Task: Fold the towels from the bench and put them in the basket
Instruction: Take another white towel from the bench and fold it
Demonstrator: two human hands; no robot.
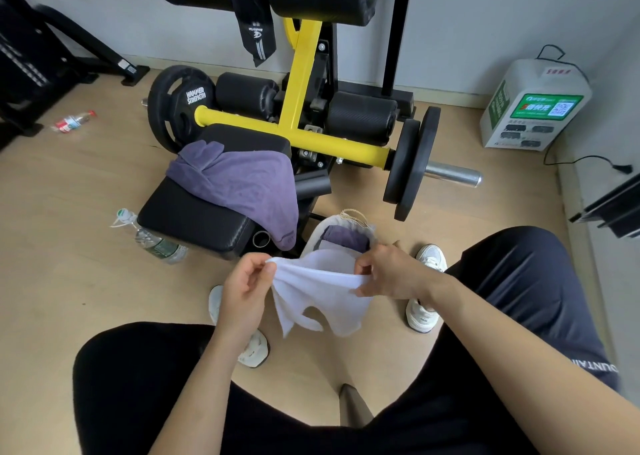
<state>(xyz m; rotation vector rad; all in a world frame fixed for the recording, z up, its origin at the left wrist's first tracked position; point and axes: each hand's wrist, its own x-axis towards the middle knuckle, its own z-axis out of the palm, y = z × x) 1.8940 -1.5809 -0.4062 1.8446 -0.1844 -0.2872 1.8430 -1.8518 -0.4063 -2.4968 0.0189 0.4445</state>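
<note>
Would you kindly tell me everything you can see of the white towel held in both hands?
The thin white cloth towel is unfolded and hangs rumpled in the air above the light wooden floor. Its top edge is stretched between the left hand and the right hand, each pinching it; the lower edge droops in uneven flaps. It partly hides the pale fabric basket behind it.

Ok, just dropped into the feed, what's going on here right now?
A seated person holds a white towel stretched between both hands: the left hand pinches one end, the right hand grips the other, and the rest hangs down unfolded. A purple towel lies draped over the bench seat. The fabric basket on the floor already holds one folded purple towel.
</note>
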